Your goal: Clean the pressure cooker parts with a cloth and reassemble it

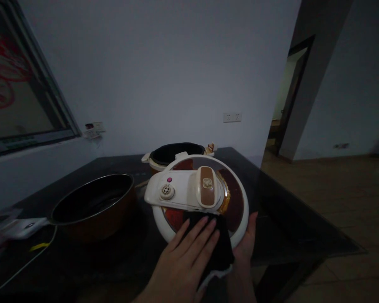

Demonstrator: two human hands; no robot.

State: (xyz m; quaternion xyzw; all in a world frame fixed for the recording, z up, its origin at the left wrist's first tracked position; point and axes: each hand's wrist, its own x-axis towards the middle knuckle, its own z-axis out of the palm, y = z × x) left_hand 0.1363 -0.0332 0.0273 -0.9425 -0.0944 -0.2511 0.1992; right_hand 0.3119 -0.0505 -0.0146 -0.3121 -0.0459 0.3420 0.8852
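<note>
A round electric pressure cooker lid point(240, 198) with a white rim, brown panels and a brown-topped handle is held up tilted, its top side facing me. My right hand point(244, 248) supports its lower right edge from below, thumb pointing up and the other fingers mostly hidden. With fingers stretched out, my left hand point(189, 252) presses a black cloth point(222, 248) with a pale edge against the lower part of the lid. Behind the lid stands the cooker body point(154, 166), its dark opening uncovered.
A dark-lined pot point(97, 214) stands at the left of the black table point(281, 227). Beside it lie a white object point(25, 227), a yellow strip point(39, 247) and a pale cord point(25, 265). A wall socket point(232, 117) is behind; a window point(25, 84) is at left.
</note>
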